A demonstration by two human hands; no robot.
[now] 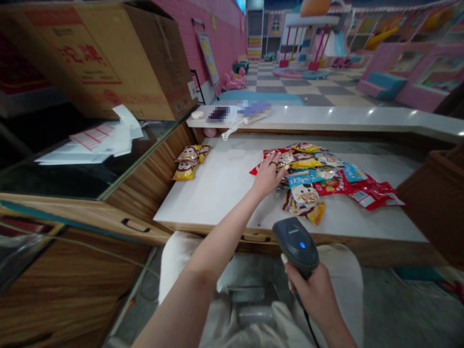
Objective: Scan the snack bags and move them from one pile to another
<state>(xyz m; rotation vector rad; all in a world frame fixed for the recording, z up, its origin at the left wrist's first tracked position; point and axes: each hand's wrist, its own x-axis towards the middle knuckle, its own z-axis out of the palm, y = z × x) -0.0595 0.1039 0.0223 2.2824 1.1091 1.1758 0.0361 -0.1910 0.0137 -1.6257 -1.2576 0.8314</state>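
Note:
My right hand (313,290) is wrapped round the handle of a dark barcode scanner (293,239) with a lit blue light, held over my lap in front of the desk edge. My left hand (269,175) reaches across the desk with fingers spread over the left end of a pile of snack bags (304,188). The bags are yellow-brown, blue and red with cartoon cow faces. Whether the fingertips press on a bag is hard to see. Several yellow-brown snack bags (188,163) lie apart at the desk's left side.
A white desk (221,193) stands before me, with a raised white ledge (319,118) behind it. On that ledge lie blurred items and a white cable (232,129). Left is a dark glass counter with papers (105,140) and a large cardboard box (108,58). A brown object (435,203) borders the right.

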